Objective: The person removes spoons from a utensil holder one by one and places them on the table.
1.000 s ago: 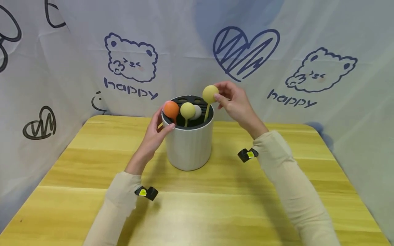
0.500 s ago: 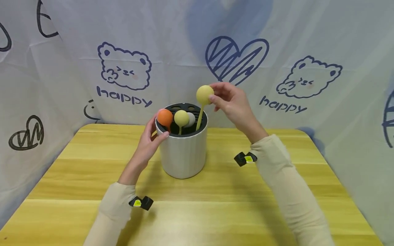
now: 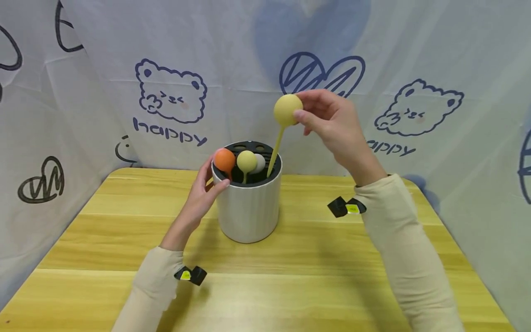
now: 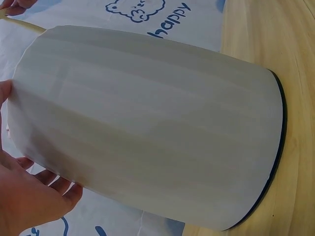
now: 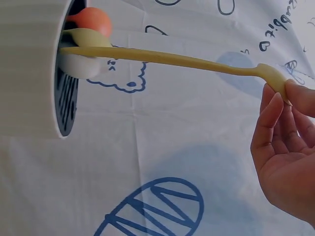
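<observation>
A white ribbed utensil holder (image 3: 249, 214) with a black slotted insert stands upright on the table. My left hand (image 3: 198, 198) grips its left side near the rim, thumb in front. My right hand (image 3: 336, 127) pinches a long yellow spoon (image 3: 288, 110) by the edge of its round bowl, above the right side of the holder. In the right wrist view, that spoon's handle (image 5: 172, 58) runs back to the holder's mouth; whether its tip is still inside is hard to tell. An orange spoon (image 3: 224, 160), a second yellow spoon (image 3: 246, 161) and a pale grey spoon (image 3: 259, 163) stand in the holder, bowls up.
The wooden table (image 3: 207, 295) spreads around the holder. Behind it hangs a white cloth backdrop (image 3: 232, 110) with blue drawings, close to the table's far edge. A small black device sits at each wrist.
My right hand has drawn the yellow spoon upward and slightly right, so more of its handle shows above the rim. My left hand keeps its hold on the holder. The head view has shifted slightly.
</observation>
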`<state>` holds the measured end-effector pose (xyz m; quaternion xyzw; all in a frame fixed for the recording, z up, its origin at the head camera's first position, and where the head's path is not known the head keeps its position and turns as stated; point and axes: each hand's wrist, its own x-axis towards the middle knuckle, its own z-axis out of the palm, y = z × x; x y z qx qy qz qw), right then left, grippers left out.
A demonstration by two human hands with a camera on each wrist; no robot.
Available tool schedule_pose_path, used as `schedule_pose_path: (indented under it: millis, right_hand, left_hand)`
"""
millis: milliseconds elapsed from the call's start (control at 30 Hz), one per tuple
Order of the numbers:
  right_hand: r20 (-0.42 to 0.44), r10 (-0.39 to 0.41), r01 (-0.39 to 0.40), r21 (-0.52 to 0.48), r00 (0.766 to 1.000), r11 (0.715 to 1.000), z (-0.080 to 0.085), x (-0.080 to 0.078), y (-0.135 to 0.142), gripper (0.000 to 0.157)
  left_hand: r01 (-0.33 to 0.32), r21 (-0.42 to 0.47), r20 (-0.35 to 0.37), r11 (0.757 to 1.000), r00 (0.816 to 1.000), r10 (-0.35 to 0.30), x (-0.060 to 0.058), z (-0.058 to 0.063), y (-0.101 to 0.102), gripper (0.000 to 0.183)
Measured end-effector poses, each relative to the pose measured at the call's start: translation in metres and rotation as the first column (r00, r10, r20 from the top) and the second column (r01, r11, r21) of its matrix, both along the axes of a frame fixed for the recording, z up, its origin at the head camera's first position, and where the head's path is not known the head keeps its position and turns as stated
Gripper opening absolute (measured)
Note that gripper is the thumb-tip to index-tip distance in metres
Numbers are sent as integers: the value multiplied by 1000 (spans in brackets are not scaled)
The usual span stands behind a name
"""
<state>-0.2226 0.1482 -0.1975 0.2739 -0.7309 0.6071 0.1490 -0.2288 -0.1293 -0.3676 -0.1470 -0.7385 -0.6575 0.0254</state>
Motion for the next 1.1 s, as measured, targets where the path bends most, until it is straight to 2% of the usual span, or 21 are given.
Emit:
schedule_pose_path:
  millis: [267,600,900,1100]
  right_hand:
    - [17,43,-42,-66,999,997,7,2,2,26]
    - [69,41,-36,-71,997,997,-1,-1,6,28]
    - [95,57,-53,-43,994,998,-22,-7,12,25]
    - [184,40,-35,-31,982,999,-41,-9,17,29]
  left_hand:
    - [0,-9,-1,1000,1000,0,-1,1,0,74]
    - [-3,-13,-3,1000,1000,3,0,0,-1,74]
    - [-4,-7,-10,1000,1000,4,0,-2,0,73]
    - [-7,-5,-13,1000,1000,7,1,-1,0,73]
